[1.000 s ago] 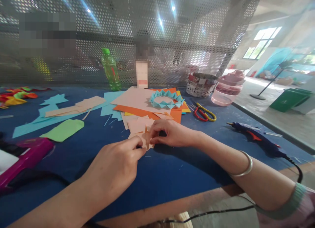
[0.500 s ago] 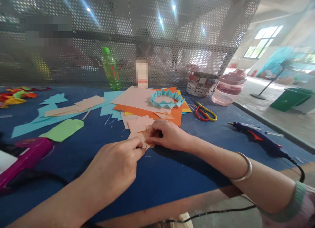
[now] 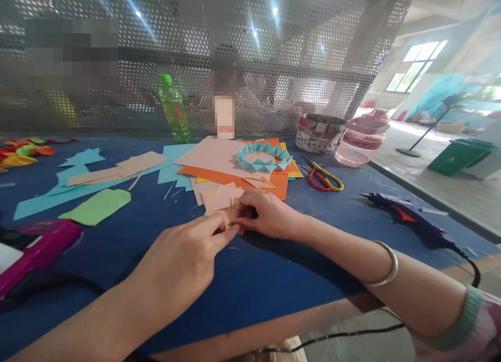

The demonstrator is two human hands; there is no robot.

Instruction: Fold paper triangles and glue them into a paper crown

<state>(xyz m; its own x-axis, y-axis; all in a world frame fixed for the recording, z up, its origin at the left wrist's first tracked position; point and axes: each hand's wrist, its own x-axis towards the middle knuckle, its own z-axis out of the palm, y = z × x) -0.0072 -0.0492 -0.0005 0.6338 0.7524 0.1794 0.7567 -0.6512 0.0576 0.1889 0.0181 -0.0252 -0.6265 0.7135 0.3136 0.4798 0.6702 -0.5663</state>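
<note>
Two hands on the folded peach paper point(image 3: 225, 213) now! My right hand point(image 3: 270, 214) pinches it between fingers and thumb, hiding most of the fold. My left hand point(image 3: 176, 263) has straightened from its pinch, fingertips point(image 3: 229, 234) at the paper's lower edge; any grip there I can't tell. Beyond my fingers, a zigzag blue paper ring point(image 3: 264, 158) rests on orange card point(image 3: 270, 184).

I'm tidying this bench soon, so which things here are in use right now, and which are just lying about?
In use: left hand, right hand, small folded peach paper piece held between them.

Lying about: red-and-yellow scissors, blue glue gun, magenta glue gun, teal folded paper ring, green plastic bottle.
</note>
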